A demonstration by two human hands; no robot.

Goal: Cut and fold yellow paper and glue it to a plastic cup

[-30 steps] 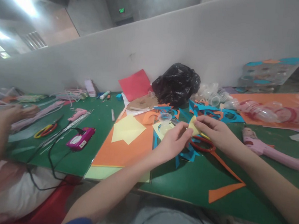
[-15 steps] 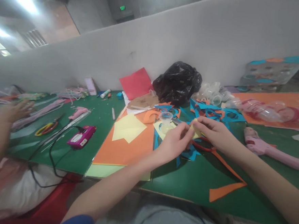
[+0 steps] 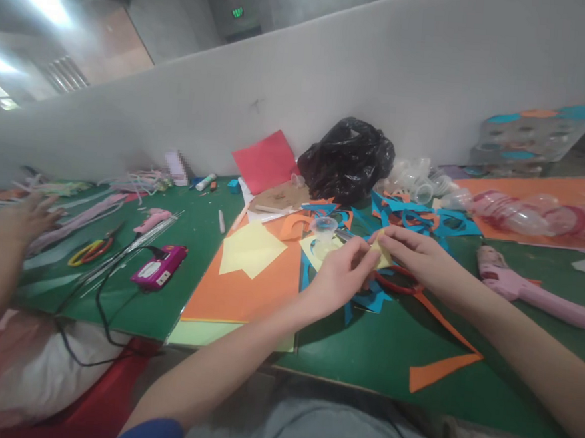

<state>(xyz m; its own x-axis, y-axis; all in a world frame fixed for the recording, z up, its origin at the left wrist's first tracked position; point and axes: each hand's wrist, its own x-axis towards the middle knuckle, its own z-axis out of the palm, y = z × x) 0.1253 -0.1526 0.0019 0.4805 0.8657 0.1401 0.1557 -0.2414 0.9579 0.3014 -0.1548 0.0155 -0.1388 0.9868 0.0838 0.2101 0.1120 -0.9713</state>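
Between my fingertips is a small piece of yellow paper [image 3: 382, 254], partly hidden by them. My left hand [image 3: 345, 275] is closed on its left side. My right hand [image 3: 410, 252] pinches it from the right. Just below lie scissors with red handles [image 3: 399, 282], partly covered by my hands. A clear plastic cup [image 3: 324, 228] sits left of my hands, near a yellow sheet with a cut-out [image 3: 315, 248]. Blue paper scraps [image 3: 374, 299] lie under and around my hands. Left of them, yellow paper [image 3: 251, 248] rests on an orange sheet [image 3: 246, 304].
A black plastic bag [image 3: 346, 161] and red paper [image 3: 265, 162] stand against the partition. At right lie a pink glue gun [image 3: 532, 297] and clear plastic bottles [image 3: 533, 212]. To the left are a purple power socket [image 3: 159, 268], yellow-orange scissors [image 3: 91, 252] and a co-worker's hand [image 3: 22, 220].
My fingers have shifted slightly on the yellow paper, which was raised and more visible before and now sits lower between them. The co-worker's hand at left has opened out and moved.
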